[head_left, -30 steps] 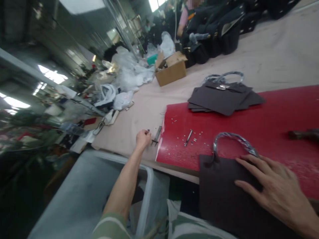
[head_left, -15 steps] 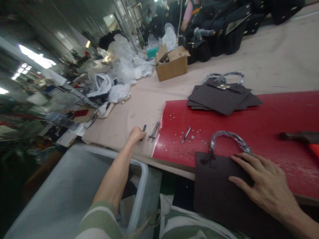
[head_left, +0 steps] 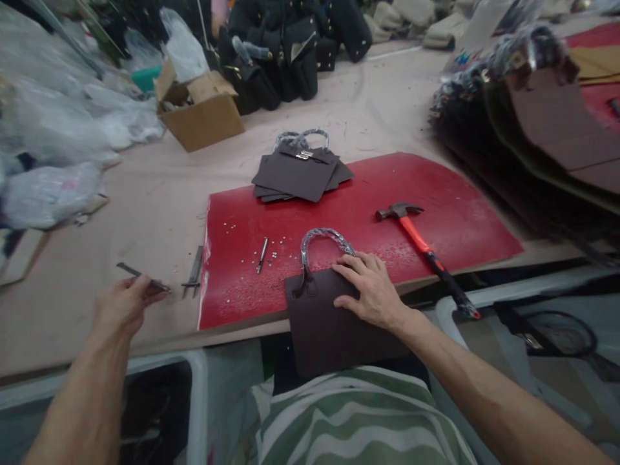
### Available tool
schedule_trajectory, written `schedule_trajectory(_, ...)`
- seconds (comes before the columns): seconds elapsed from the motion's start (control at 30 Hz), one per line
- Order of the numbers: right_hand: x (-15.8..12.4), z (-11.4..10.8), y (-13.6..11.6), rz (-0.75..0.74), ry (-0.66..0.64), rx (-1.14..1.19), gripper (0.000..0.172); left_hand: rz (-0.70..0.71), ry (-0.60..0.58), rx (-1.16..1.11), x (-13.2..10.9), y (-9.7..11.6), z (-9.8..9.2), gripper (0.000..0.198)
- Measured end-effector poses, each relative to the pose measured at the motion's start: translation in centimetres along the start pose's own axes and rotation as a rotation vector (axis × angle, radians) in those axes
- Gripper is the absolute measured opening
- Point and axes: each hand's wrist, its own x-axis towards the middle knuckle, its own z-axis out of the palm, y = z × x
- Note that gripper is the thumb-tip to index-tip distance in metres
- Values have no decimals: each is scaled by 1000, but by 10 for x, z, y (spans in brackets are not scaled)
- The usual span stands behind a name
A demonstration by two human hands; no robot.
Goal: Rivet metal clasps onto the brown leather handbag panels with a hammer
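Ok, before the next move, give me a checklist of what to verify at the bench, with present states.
1. Slim dark metal tool gripped: ok, in the left hand.
2. Tool's tip in good shape: cannot tell, too small.
3. Dark brown flat panel steadied: ok, the right hand rests on it, covering the right end of its plastic-wrapped loop handle.
4. Panel fully on the red mat: not ok, its lower part overhangs the table edge.
5. Orange-and-black-handled claw hammer wholly on the mat: not ok, its grip overhangs too.
6. Mat free of small pale bits: not ok, several lie scattered.
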Motion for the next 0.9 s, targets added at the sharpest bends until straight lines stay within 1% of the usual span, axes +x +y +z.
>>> schedule_trajectory(0.07,0,1,1,-9,6,0,69,-30,91,-202,-19,14,10,24)
schedule_trajectory(0.1,-1,1,2,-12,4,0,70,-17,119,-332,-31,23,19,22)
schedule_trajectory(0.17,-1,1,2,-13,-7,1,74,67,107,-532,-55,43,40,22)
schedule_trajectory(0.23,-1,1,3,-14,-13,4,79,144,37,-686,-79,62,66,29)
schedule_trajectory(0.3,0,1,2,-14,-7,8,84,174,-46,-776,-104,79,94,41)
schedule_trajectory(0.37,0,0,2,-9,2,12,84,191,-118,-833,-127,92,123,48)
schedule_trajectory(0.43,0,0,2,-2,2,15,82,219,-186,-875,-147,100,151,50)
schedule_trajectory(0.5,1,0,1,5,-1,20,80,278,-228,-887,-164,103,177,48)
schedule_trajectory(0.53,1,-1,1,8,-2,23,80,319,-242,-874,-170,103,188,44)
schedule_trajectory(0.63,1,-1,0,14,2,31,79,447,-274,-751,-185,99,212,26)
schedule_trajectory(0.77,1,-1,-1,16,4,33,79,566,-282,-571,-191,90,228,16)
schedule_trajectory(0.9,0,-1,0,17,10,35,78,624,-247,-471,-191,83,236,14)
